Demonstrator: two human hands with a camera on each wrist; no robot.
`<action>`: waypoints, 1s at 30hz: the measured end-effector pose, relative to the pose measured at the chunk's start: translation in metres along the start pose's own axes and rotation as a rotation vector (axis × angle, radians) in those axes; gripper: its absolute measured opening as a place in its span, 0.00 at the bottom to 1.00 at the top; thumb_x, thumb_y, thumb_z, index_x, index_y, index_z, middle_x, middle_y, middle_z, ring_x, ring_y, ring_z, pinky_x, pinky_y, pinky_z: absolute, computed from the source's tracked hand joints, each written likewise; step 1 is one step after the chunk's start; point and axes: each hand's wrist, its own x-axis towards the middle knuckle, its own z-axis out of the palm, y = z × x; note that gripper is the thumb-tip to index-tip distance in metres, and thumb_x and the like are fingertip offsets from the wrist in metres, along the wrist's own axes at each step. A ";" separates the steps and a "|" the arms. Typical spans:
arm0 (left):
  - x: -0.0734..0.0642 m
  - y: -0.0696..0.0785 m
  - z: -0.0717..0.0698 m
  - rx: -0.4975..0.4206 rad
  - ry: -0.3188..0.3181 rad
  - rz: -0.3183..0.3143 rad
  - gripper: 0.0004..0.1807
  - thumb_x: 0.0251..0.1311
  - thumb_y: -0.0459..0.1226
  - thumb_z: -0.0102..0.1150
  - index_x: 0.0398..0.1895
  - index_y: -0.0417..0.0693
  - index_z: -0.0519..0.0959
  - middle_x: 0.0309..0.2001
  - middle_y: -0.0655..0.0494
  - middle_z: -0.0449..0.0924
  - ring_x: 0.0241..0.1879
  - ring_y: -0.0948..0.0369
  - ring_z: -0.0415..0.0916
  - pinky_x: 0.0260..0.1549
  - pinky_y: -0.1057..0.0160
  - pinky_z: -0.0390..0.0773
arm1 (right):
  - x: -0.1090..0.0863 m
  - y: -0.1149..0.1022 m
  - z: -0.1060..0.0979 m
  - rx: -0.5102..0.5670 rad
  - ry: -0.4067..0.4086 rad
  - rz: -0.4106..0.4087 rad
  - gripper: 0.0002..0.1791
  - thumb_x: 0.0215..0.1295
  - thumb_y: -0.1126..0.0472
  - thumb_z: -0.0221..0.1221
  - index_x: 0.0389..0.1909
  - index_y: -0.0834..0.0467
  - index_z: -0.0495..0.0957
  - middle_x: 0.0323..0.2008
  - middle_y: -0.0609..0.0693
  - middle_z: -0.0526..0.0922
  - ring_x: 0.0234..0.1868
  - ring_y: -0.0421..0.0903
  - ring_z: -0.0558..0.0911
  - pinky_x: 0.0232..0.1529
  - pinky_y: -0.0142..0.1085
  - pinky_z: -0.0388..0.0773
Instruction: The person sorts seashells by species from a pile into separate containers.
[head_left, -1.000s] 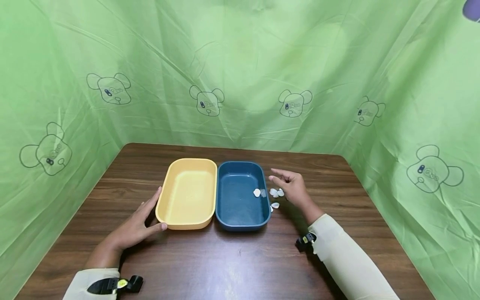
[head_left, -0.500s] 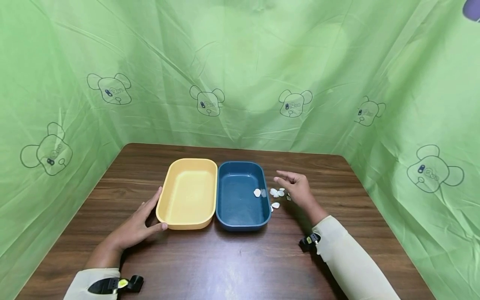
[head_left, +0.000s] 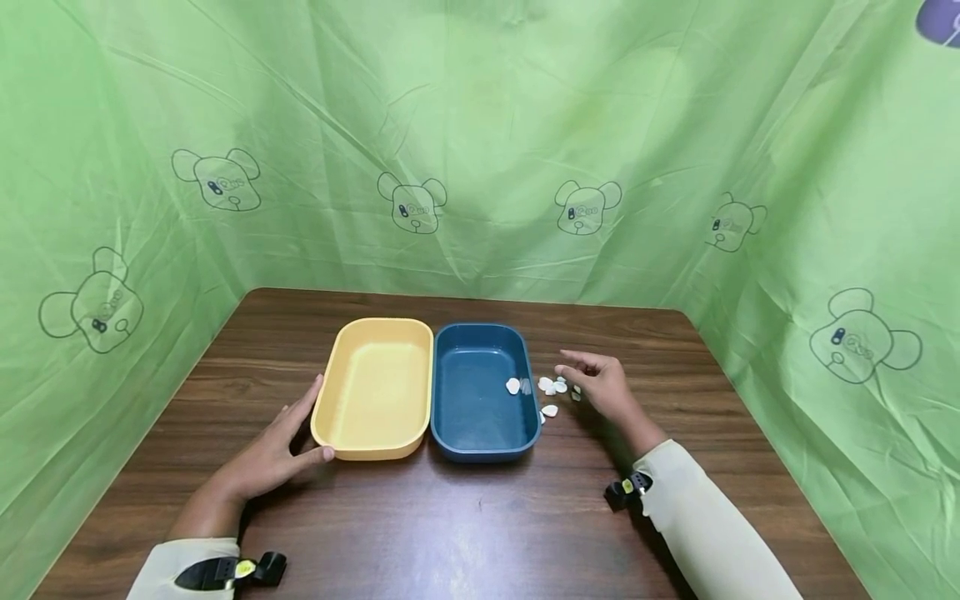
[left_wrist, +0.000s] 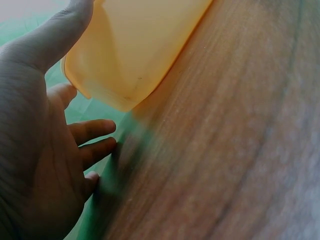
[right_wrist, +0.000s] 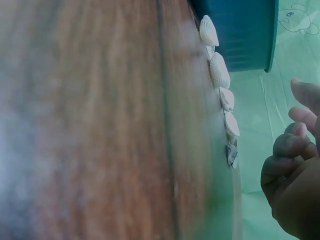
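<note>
My left hand (head_left: 270,458) rests against the near left corner of a yellow tray (head_left: 372,453), with thumb and straight fingers at its outer wall. To its right stands a blue tray (head_left: 483,456), in which a white seashell (head_left: 513,386) lies near the right wall. A pale patch beside that shell is too small to tell. Several white seashells (right_wrist: 220,70) lie on the table just right of the blue tray. Above the rightmost of them my right hand (head_left: 606,390) hovers. Its thumb and index finger are apart, the other fingers loosely bent, and nothing shows between them.
The brown wooden table (head_left: 465,533) carries both trays side by side. A green cloth (head_left: 480,150) with printed bear heads hangs behind the table and on both sides. Each wrist wears a black strap camera (head_left: 232,571).
My right hand has moved right and a little toward me, away from the blue tray, uncovering shells at the right of the group. The left hand and both trays stay in place.
</note>
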 end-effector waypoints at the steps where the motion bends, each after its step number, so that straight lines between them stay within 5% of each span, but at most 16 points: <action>1: 0.000 0.000 0.000 0.000 0.000 -0.001 0.64 0.65 0.41 0.76 0.93 0.61 0.40 0.87 0.30 0.49 0.81 0.21 0.47 0.75 0.13 0.39 | 0.000 0.001 0.000 0.004 -0.002 0.003 0.23 0.68 0.61 0.75 0.59 0.68 0.88 0.22 0.43 0.77 0.24 0.33 0.72 0.24 0.26 0.69; 10: 0.000 0.000 0.000 -0.006 -0.001 0.000 0.64 0.64 0.41 0.76 0.93 0.61 0.40 0.88 0.32 0.49 0.81 0.22 0.47 0.74 0.13 0.39 | -0.002 0.010 -0.005 0.076 -0.047 0.083 0.24 0.70 0.60 0.74 0.61 0.70 0.86 0.21 0.48 0.79 0.19 0.42 0.76 0.22 0.35 0.79; 18: 0.000 0.001 0.000 -0.009 0.002 0.001 0.64 0.64 0.41 0.76 0.93 0.61 0.40 0.88 0.32 0.49 0.81 0.20 0.47 0.73 0.12 0.39 | -0.006 0.013 -0.009 0.034 -0.123 0.135 0.23 0.71 0.64 0.72 0.62 0.71 0.85 0.19 0.56 0.82 0.17 0.39 0.73 0.17 0.32 0.73; 30: 0.000 0.002 0.000 -0.009 0.000 -0.010 0.63 0.65 0.41 0.76 0.93 0.62 0.40 0.88 0.32 0.49 0.81 0.20 0.46 0.74 0.13 0.39 | -0.009 0.023 -0.010 -0.022 -0.202 0.180 0.22 0.66 0.67 0.74 0.60 0.67 0.88 0.15 0.44 0.78 0.12 0.37 0.69 0.12 0.29 0.67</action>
